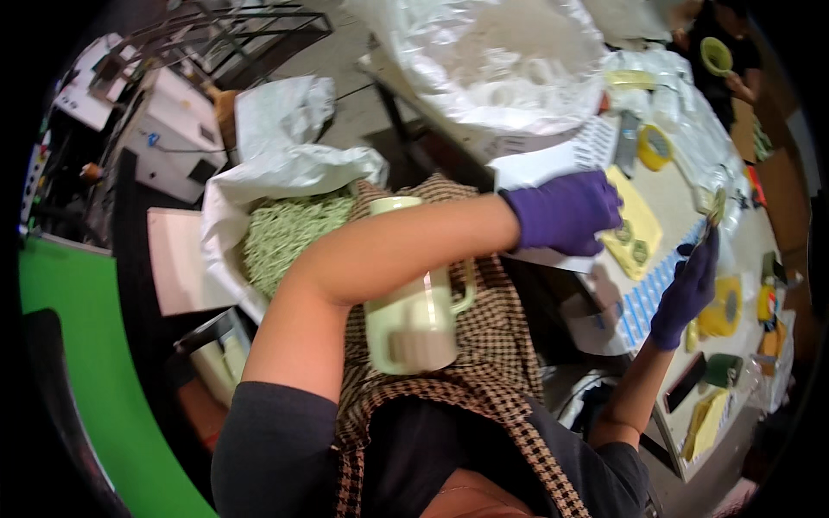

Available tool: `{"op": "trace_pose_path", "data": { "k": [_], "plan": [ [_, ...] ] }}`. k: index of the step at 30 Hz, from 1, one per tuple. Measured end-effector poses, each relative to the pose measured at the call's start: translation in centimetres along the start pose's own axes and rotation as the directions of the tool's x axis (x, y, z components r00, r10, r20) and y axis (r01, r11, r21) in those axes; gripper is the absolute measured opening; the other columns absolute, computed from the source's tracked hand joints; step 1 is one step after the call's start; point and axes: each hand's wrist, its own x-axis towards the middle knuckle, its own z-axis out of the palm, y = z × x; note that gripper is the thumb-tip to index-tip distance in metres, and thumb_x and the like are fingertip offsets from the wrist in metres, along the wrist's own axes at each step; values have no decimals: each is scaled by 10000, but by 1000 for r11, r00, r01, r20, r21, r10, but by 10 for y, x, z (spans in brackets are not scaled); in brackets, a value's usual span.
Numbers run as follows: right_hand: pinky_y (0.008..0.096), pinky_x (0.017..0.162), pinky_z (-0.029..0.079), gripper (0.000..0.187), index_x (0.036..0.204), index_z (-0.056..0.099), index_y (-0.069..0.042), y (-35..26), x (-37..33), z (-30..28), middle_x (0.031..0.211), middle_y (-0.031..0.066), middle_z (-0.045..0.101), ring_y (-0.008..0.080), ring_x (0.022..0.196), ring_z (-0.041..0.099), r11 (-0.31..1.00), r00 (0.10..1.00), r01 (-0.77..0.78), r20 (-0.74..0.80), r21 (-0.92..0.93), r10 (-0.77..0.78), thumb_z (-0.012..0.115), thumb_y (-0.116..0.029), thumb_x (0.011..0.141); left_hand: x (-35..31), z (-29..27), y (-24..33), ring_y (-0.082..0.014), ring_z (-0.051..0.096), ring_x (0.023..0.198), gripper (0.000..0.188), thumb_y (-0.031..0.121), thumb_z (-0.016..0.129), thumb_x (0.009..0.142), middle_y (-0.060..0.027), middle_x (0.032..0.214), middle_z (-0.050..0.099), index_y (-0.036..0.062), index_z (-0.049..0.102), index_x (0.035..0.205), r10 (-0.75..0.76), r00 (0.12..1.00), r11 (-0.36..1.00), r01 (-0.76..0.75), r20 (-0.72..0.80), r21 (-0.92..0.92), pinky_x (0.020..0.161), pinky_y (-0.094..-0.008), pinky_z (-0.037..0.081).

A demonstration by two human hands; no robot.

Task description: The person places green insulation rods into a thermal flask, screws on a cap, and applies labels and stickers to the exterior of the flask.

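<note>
A purple glove covers my left hand (566, 213), which reaches across to the table with its fingers curled over a yellow sheet (637, 229). Dark round marks show on that sheet. Whether anything is in those fingers I cannot make out. Farther right, my right hand (688, 281), also in a purple glove, pinches a small, thin yellowish thing (718, 209) that is too blurred to name. On my checked apron lies a pale green mug (410, 324) with a handle, partly hidden behind my left forearm.
A white sack (229, 207) of light green pieces (298, 233) stands left of my lap. On the table are a large bag (414, 60) of white pieces, yellow tape rolls (654, 147), a blue-and-white strip (661, 289) and a phone (685, 382). Another person (730, 69) holds a green ring-shaped item.
</note>
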Motion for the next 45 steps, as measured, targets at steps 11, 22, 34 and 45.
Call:
{"op": "trace_pose_path", "data": {
  "k": [11, 22, 34, 45],
  "plan": [
    [317, 662, 541, 480, 1272, 691, -109, -97, -184, 119, 1324, 135, 683, 206, 747, 648, 734, 447, 583, 617, 349, -648, 765, -79, 799, -278, -63, 82, -329, 522, 1366, 509, 134, 696, 941, -173, 1444, 582, 27, 575, 1424, -722, 341, 643, 653, -602, -401, 1156, -421, 389],
    [335, 722, 550, 464, 1302, 686, -110, -111, -202, 118, 1335, 159, 663, 234, 807, 655, 728, 376, 652, 744, 211, -552, 746, -111, 841, -310, -32, 116, -388, 511, 1349, 504, 137, 701, 929, -216, 1419, 575, -12, 567, 1392, -741, 322, 626, 647, -589, -434, 1155, -460, 371],
    [355, 591, 508, 515, 1362, 647, -267, -108, -185, 107, 982, 60, 620, 211, 710, 587, 656, 235, 736, 845, 168, -480, 727, -191, 858, -247, -44, 132, -435, 295, 1493, 898, 538, 757, 817, -222, 1596, 363, 100, 451, 1538, -698, 554, 635, 772, -453, -34, 1232, -577, 154],
    [396, 655, 546, 495, 1411, 569, -162, -81, -156, 75, 906, 111, 635, 283, 770, 670, 914, 431, 392, 856, 108, -286, 693, -225, 936, -276, -54, 56, -287, 491, 1407, 705, 220, 741, 914, -148, 1538, 507, 39, 447, 1529, -895, 377, 419, 526, -239, -740, 1157, -406, 391]
  ]
}}
